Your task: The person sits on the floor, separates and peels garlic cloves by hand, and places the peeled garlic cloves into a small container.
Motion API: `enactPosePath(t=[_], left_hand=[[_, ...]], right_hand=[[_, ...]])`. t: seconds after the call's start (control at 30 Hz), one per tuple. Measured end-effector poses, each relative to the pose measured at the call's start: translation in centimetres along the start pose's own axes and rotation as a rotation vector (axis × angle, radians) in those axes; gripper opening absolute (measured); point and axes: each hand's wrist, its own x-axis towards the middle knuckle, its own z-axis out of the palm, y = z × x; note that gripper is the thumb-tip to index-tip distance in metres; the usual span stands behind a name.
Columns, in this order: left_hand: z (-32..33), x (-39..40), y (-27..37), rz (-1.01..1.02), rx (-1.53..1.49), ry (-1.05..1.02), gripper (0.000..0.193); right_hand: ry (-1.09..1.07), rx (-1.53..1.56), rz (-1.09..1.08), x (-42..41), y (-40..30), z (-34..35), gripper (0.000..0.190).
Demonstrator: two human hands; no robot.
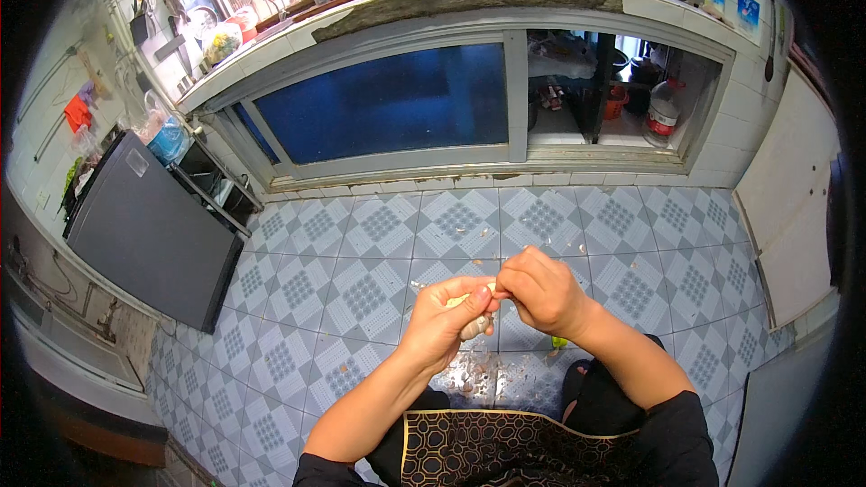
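My left hand (pixel 453 311) is closed around a garlic bulb (pixel 475 329), whose pale, rounded underside shows below the fingers. Between the thumb and index finger of that hand is a small pale piece, seemingly a garlic clove (pixel 492 288). The bent fingers of my right hand (pixel 541 289) meet the left fingertips at this piece and pinch its right end. Both hands are held above the tiled floor, in front of a black apron with a gold pattern (pixel 500 446). Flakes of thin skin (pixel 470 375) lie scattered on the floor below the hands.
A counter (pixel 467 3) with a sink and stove runs across the top, above a cabinet with a blue sliding panel (pixel 385 105) and an open right side. A small grey refrigerator (pixel 152 230) stands at left. Something green (pixel 559 341) lies near my foot.
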Motion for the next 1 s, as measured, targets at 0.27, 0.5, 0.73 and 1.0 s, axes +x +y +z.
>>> enactPosePath(t=[0.27, 0.5, 0.73, 1.0], left_hand=[[0.4, 0.1, 0.0, 0.005, 0.023, -0.024, 0.026], [-0.8, 0.9, -0.3, 0.012, 0.012, 0.005, 0.025], [-4.2, 2.3, 2.0, 0.094, -0.308, 0.216, 0.021], [-2.7, 1.3, 1.6, -0.007, -0.192, 0.081, 0.025]], right_hand=[[-0.048, -0.086, -0.042, -0.3, 0.2, 0.1, 0.018], [-0.107, -0.127, -0.064, -0.3, 0.0, 0.3, 0.015], [-0.186, 0.17, 0.016, -1.1, -1.1, 0.8, 0.019], [-0.105, 0.257, 0.292, 0.0, -1.2, 0.3, 0.011]])
